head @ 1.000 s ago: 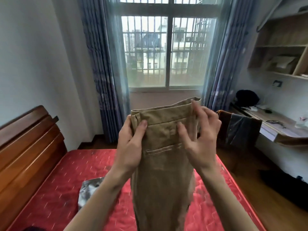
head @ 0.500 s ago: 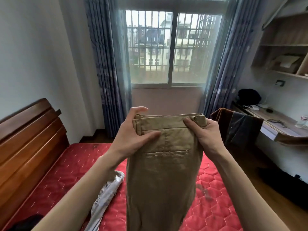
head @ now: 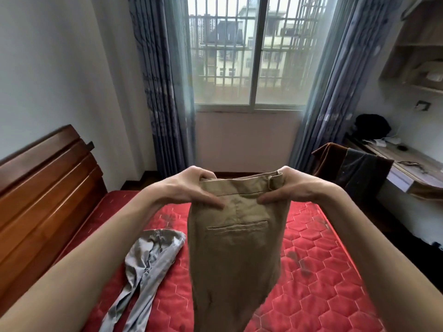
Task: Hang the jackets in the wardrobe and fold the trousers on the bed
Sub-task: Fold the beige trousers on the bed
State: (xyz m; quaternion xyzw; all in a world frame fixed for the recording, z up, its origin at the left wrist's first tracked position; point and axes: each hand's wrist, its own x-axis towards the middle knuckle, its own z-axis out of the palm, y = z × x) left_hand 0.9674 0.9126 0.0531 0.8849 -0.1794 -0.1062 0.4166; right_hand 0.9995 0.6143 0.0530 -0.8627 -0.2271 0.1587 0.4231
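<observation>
Khaki trousers [head: 236, 255] hang in front of me over the red bed [head: 318, 279], back pocket facing me, legs dropping out of view below. My left hand [head: 191, 188] grips the waistband at its left corner, thumb on the near side. My right hand [head: 290, 188] grips the right corner by a belt loop. Grey trousers [head: 146, 262] lie crumpled on the mattress to the left. A brown jacket [head: 328, 161] and a dark jacket [head: 359, 171] hang over a chair back at the right.
A wooden headboard [head: 45, 185] runs along the bed's left side. A barred window [head: 247, 58] with blue curtains fills the far wall. A desk [head: 398, 164] with small items and wall shelves [head: 419, 63] stand at the right, with dark floor beside the bed.
Both hands have lowered the khaki trousers from window height toward the bed and shifted out to the waistband corners. The view has tilted down, so more of the grey trousers shows.
</observation>
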